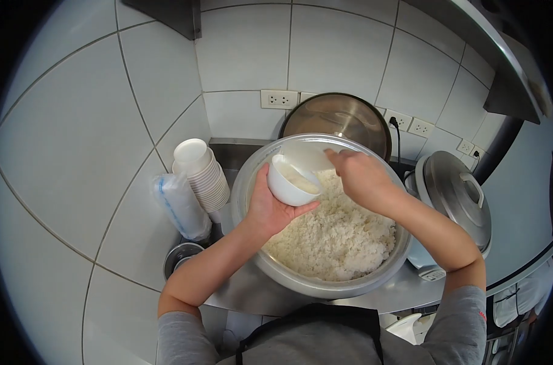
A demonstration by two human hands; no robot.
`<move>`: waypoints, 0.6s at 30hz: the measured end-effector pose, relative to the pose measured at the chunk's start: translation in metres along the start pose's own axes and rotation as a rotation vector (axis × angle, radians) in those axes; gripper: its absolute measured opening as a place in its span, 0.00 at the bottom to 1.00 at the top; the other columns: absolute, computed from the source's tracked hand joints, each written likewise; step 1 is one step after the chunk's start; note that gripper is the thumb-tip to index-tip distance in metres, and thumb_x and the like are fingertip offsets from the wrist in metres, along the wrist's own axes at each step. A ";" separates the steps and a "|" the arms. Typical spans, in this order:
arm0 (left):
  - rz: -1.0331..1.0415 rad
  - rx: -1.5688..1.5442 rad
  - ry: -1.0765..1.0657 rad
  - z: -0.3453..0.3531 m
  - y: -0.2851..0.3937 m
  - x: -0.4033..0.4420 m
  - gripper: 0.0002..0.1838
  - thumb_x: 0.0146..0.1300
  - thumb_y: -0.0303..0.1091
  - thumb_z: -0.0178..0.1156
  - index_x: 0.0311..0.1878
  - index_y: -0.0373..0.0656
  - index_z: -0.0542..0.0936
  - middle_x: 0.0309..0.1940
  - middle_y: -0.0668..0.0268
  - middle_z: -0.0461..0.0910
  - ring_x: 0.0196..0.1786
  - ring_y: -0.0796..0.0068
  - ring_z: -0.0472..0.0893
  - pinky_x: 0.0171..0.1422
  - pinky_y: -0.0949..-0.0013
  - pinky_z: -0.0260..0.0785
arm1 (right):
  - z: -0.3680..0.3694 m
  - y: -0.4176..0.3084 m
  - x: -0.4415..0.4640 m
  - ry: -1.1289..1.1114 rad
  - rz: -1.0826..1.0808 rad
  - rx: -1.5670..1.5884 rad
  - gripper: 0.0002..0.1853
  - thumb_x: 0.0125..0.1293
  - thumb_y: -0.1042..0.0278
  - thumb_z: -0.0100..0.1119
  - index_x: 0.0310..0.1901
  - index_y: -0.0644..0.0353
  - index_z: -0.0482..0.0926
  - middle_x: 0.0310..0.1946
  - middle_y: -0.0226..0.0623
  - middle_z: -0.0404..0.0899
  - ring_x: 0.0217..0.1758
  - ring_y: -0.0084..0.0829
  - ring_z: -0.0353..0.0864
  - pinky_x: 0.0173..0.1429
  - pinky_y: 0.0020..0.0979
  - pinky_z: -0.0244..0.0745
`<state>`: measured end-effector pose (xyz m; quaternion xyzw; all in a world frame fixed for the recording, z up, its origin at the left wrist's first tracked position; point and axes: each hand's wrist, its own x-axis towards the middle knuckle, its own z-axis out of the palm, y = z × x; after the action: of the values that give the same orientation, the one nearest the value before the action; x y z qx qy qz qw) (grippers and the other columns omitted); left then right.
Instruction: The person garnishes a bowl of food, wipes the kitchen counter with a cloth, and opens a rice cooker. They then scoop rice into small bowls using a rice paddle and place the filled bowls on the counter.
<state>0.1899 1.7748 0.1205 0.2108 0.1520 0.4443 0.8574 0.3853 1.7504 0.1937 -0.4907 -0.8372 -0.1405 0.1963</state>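
My left hand (pixel 270 205) holds a small white bowl (pixel 283 187) from beneath and the side, tilted over a large metal pot (pixel 265 263). Some white rice (pixel 299 179) shows inside the bowl. Cooked rice (pixel 337 237) fills much of the pot below. Closed fingers form my right hand (pixel 362 180), raised above the pot's far right part, to the right of the bowl. What it grips, if anything, I cannot make out.
Stacked paper cups (pixel 206 176) and a plastic-wrapped sleeve (pixel 182 207) stand left of the pot, near a metal container (pixel 180 255). Behind leans a round lid (pixel 343 115). A rice cooker (pixel 456 201) sits at right. Wall sockets (pixel 279 98) line the tiles; a shelf overhangs upper right.
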 end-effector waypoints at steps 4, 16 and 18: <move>0.044 0.014 0.030 0.003 0.015 0.000 0.30 0.66 0.57 0.40 0.66 0.50 0.63 0.64 0.59 0.65 0.65 0.51 0.67 0.63 0.37 0.63 | -0.007 0.029 0.029 0.010 0.183 0.017 0.19 0.56 0.80 0.48 0.50 0.61 0.77 0.33 0.46 0.80 0.37 0.45 0.80 0.40 0.40 0.73; 0.176 -0.026 -0.090 -0.005 0.065 -0.026 0.35 0.65 0.61 0.40 0.66 0.44 0.61 0.64 0.53 0.64 0.65 0.49 0.67 0.61 0.38 0.66 | 0.179 0.084 0.073 -0.311 -0.197 -0.643 0.09 0.58 0.68 0.52 0.35 0.56 0.81 0.33 0.31 0.80 0.48 0.29 0.74 0.64 0.39 0.55; 0.194 -0.033 -0.077 -0.008 0.069 -0.028 0.35 0.65 0.61 0.40 0.66 0.44 0.61 0.64 0.53 0.64 0.64 0.49 0.67 0.61 0.38 0.66 | 0.177 0.077 0.072 -0.328 -0.251 -0.613 0.08 0.57 0.68 0.52 0.33 0.55 0.81 0.32 0.31 0.80 0.48 0.29 0.74 0.65 0.40 0.54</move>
<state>0.1228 1.7892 0.1500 0.2275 0.0906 0.5192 0.8188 0.3875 1.9180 0.0745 -0.4362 -0.8302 -0.3274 -0.1153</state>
